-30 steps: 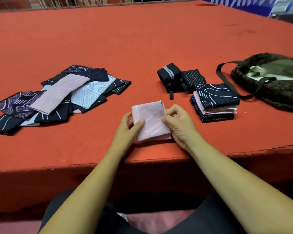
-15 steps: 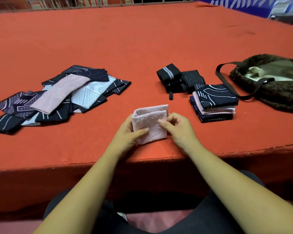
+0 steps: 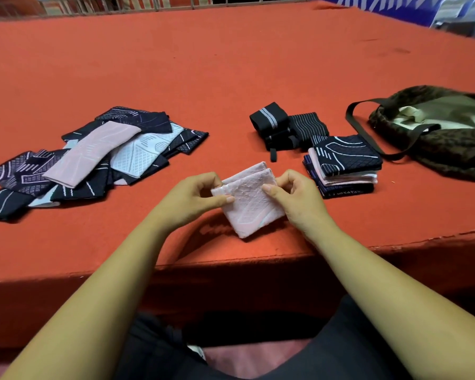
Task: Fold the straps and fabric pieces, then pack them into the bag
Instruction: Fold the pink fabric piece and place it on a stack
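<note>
A folded pink fabric piece (image 3: 248, 200) is held just above the near edge of the red table (image 3: 231, 64). My left hand (image 3: 195, 196) pinches its left side and my right hand (image 3: 294, 196) pinches its right side. To the right lies a neat stack of folded fabric pieces (image 3: 343, 163), dark on top. Behind that stack sit rolled black straps (image 3: 285, 127). A loose heap of unfolded dark, pink and pale blue pieces (image 3: 88, 160) is spread at the left. The olive bag (image 3: 436, 133) lies open at the far right.
The bag's black shoulder strap (image 3: 357, 124) loops over the table toward the folded stack. The table's front edge runs just below my hands. A railing stands beyond the far edge.
The pink piece has been lifted off the table and turned, its lower corner now pointing toward me. Both hands rose slightly while keeping their pinch.
</note>
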`<action>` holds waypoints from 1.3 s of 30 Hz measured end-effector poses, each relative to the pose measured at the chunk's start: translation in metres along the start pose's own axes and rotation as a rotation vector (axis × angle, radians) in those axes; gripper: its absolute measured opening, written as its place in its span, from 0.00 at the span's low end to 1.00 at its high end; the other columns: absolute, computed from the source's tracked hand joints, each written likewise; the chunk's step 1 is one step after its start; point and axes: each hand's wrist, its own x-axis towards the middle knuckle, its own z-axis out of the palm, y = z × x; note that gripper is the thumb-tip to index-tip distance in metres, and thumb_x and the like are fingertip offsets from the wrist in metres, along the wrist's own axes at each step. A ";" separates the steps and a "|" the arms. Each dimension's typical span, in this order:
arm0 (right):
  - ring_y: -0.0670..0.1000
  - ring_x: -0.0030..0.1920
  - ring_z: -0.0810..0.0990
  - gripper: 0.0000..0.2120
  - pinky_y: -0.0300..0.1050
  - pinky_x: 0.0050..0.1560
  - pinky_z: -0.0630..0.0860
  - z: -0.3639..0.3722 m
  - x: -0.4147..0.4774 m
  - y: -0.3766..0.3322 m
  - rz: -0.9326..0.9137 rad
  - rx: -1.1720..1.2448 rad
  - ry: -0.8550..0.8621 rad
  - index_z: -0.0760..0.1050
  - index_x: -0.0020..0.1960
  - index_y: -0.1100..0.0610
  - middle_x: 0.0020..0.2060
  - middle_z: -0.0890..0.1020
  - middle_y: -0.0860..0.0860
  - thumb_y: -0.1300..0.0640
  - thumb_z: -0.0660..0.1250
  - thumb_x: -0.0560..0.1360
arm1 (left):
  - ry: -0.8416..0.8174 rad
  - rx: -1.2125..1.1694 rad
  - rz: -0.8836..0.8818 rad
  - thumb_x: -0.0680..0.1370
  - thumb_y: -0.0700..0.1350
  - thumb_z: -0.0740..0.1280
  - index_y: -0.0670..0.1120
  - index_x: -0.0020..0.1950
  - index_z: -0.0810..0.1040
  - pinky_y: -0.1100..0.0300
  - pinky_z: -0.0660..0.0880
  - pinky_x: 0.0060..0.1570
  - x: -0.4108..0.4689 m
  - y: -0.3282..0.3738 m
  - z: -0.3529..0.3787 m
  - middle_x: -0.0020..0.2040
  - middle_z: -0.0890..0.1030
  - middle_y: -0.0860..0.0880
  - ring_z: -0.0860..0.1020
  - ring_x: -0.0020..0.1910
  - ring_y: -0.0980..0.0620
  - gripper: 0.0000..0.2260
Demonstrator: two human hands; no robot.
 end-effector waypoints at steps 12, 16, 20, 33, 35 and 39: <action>0.43 0.30 0.64 0.17 0.41 0.34 0.62 -0.008 -0.002 -0.007 -0.041 -0.221 0.246 0.64 0.37 0.54 0.29 0.66 0.45 0.51 0.63 0.81 | 0.402 -0.571 -0.147 0.81 0.42 0.65 0.48 0.47 0.70 0.62 0.72 0.31 0.018 0.026 0.068 0.35 0.76 0.50 0.74 0.31 0.56 0.06; 0.45 0.29 0.63 0.18 0.41 0.34 0.62 -0.018 -0.003 -0.004 -0.006 -0.226 0.338 0.64 0.37 0.56 0.29 0.66 0.46 0.49 0.62 0.81 | 0.443 -0.523 -0.136 0.81 0.45 0.67 0.48 0.55 0.74 0.62 0.72 0.36 0.031 0.029 0.083 0.40 0.78 0.52 0.74 0.36 0.57 0.05; 0.44 0.29 0.67 0.12 0.37 0.33 0.65 -0.025 -0.002 -0.007 -0.025 -0.150 0.438 0.65 0.44 0.57 0.28 0.71 0.47 0.52 0.64 0.81 | 0.474 -0.520 -0.246 0.81 0.48 0.66 0.46 0.57 0.74 0.54 0.78 0.49 0.043 0.044 0.102 0.48 0.80 0.49 0.78 0.43 0.54 0.08; 0.46 0.37 0.73 0.10 0.38 0.36 0.67 -0.099 0.064 -0.015 0.093 -0.230 0.381 0.77 0.45 0.60 0.35 0.76 0.48 0.54 0.64 0.79 | 0.342 -0.561 -0.221 0.74 0.54 0.65 0.52 0.60 0.72 0.37 0.78 0.56 0.105 0.084 0.126 0.58 0.80 0.47 0.81 0.55 0.45 0.16; 0.48 0.38 0.73 0.09 0.42 0.40 0.68 -0.119 0.079 -0.019 0.077 -0.245 0.427 0.77 0.42 0.59 0.33 0.75 0.48 0.54 0.67 0.77 | 0.307 -0.592 -0.179 0.76 0.46 0.65 0.59 0.62 0.68 0.37 0.79 0.53 0.124 0.093 0.129 0.59 0.77 0.52 0.81 0.56 0.45 0.16; 0.49 0.35 0.69 0.14 0.43 0.39 0.71 -0.150 0.106 -0.014 0.160 -0.295 0.418 0.71 0.32 0.56 0.29 0.69 0.49 0.57 0.68 0.75 | 0.233 -0.554 -0.186 0.72 0.40 0.66 0.59 0.55 0.71 0.34 0.79 0.48 0.162 0.103 0.136 0.57 0.74 0.49 0.79 0.53 0.42 0.17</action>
